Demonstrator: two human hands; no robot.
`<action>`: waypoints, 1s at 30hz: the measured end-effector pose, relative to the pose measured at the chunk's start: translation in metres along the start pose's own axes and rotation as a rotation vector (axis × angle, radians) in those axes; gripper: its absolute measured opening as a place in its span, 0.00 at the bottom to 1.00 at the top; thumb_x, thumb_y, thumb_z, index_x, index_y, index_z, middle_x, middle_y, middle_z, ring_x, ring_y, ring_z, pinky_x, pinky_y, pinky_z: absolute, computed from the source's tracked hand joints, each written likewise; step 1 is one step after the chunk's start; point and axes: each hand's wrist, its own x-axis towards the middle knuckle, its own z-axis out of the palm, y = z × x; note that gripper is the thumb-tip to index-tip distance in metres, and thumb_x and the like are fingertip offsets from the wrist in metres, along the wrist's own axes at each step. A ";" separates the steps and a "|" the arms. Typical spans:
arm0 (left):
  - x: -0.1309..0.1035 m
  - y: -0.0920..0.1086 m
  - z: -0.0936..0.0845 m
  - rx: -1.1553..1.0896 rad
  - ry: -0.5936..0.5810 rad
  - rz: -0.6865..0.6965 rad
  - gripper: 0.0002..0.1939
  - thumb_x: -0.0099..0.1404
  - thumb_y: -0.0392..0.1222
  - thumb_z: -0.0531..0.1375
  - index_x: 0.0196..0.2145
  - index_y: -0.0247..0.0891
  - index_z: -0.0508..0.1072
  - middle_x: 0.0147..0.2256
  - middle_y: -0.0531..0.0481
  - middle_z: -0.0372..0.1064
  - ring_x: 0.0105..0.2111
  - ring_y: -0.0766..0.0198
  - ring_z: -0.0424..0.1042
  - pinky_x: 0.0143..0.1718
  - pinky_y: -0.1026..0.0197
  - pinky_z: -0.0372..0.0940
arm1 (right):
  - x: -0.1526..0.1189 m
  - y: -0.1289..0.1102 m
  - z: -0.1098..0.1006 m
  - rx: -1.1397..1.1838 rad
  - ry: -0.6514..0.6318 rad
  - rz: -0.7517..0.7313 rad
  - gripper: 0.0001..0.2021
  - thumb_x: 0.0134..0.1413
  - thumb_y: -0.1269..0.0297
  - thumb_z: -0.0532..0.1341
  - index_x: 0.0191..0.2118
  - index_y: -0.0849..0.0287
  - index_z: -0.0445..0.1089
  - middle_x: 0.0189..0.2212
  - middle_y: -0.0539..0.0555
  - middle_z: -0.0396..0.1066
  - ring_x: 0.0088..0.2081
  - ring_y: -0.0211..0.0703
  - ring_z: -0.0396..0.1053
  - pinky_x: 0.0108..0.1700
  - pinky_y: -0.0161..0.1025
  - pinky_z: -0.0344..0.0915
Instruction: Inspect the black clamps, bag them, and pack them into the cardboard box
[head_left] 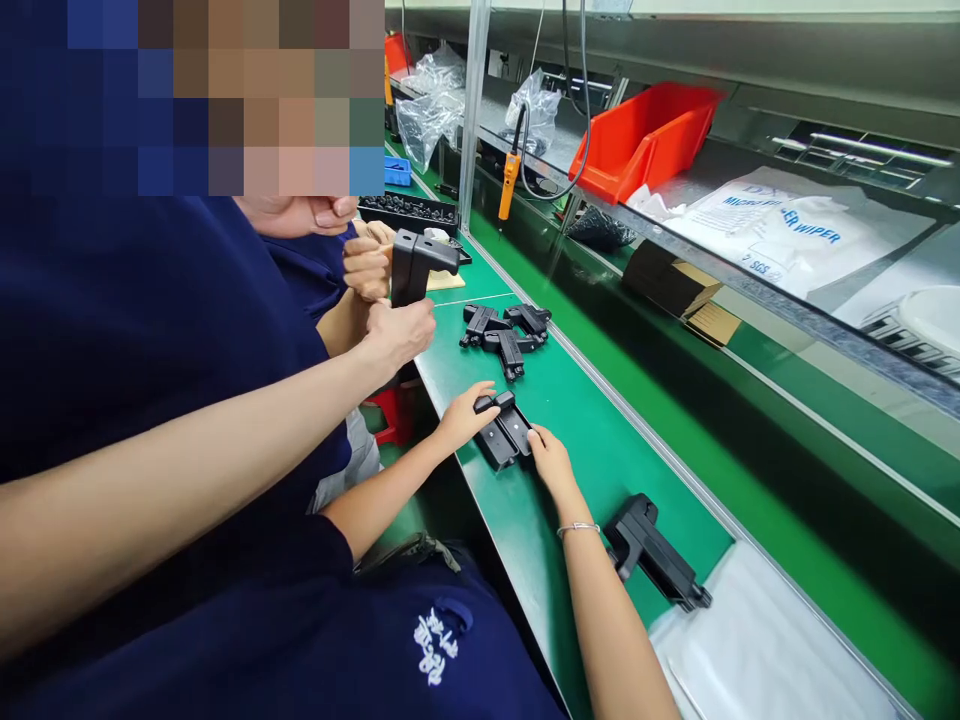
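Low over the green bench, two black plastic housings lie side by side between my hands, their long flat faces turned up. My left hand is closed around their far left end, thumb and fingers on opposite sides. At the right edge, my right hand grips the right-hand housing with its fingertips. Beyond them, several black pistol-shaped housings lie in a group. Another black pistol-shaped housing rests to the right of my right forearm.
At my left, a co-worker's hand holds a black T-shaped housing upright. An orange electric screwdriver hangs by the shelf. The shelf carries a red bin and a wiper bag. White plastic sheeting covers the near right bench.
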 end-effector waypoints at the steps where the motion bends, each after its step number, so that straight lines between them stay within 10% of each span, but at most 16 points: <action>1: 0.000 0.001 -0.004 0.030 0.000 -0.001 0.26 0.65 0.41 0.58 0.60 0.40 0.63 0.52 0.46 0.73 0.52 0.57 0.72 0.55 0.55 0.66 | -0.003 -0.003 0.003 0.011 0.002 -0.010 0.21 0.64 0.60 0.49 0.54 0.65 0.70 0.52 0.62 0.73 0.53 0.48 0.70 0.56 0.43 0.64; 7: 0.008 0.010 -0.013 0.259 -0.039 -0.010 0.21 0.66 0.47 0.59 0.55 0.44 0.70 0.51 0.46 0.73 0.49 0.51 0.73 0.49 0.53 0.67 | -0.042 -0.026 0.018 -0.203 0.153 -0.222 0.28 0.66 0.56 0.51 0.67 0.61 0.53 0.69 0.64 0.47 0.70 0.57 0.40 0.66 0.62 0.46; 16: 0.018 0.015 -0.004 0.451 -0.090 -0.029 0.12 0.68 0.41 0.55 0.47 0.40 0.73 0.42 0.43 0.74 0.44 0.52 0.74 0.42 0.58 0.67 | -0.061 -0.033 0.016 -0.401 -0.072 -0.333 0.28 0.66 0.58 0.51 0.69 0.56 0.51 0.68 0.61 0.51 0.69 0.59 0.44 0.64 0.68 0.45; 24: 0.054 0.014 -0.044 0.474 0.052 -0.019 0.21 0.65 0.42 0.59 0.54 0.32 0.68 0.53 0.33 0.67 0.56 0.43 0.65 0.56 0.46 0.60 | -0.109 -0.010 -0.010 -0.135 0.050 -0.248 0.24 0.68 0.57 0.49 0.64 0.61 0.60 0.62 0.64 0.62 0.62 0.51 0.61 0.62 0.54 0.61; 27: 0.026 0.042 -0.014 0.264 0.064 0.251 0.23 0.65 0.42 0.58 0.56 0.33 0.66 0.56 0.35 0.66 0.58 0.46 0.63 0.61 0.46 0.56 | -0.134 0.000 0.000 -0.229 -0.062 -0.197 0.22 0.65 0.62 0.52 0.61 0.62 0.63 0.61 0.65 0.63 0.61 0.55 0.63 0.60 0.57 0.63; 30: -0.029 0.074 0.049 0.105 -0.273 0.565 0.17 0.65 0.43 0.59 0.51 0.43 0.71 0.50 0.47 0.73 0.52 0.56 0.71 0.56 0.54 0.64 | -0.157 0.005 0.010 -0.336 -0.143 -0.184 0.23 0.59 0.68 0.55 0.60 0.62 0.65 0.61 0.65 0.63 0.62 0.60 0.62 0.60 0.62 0.61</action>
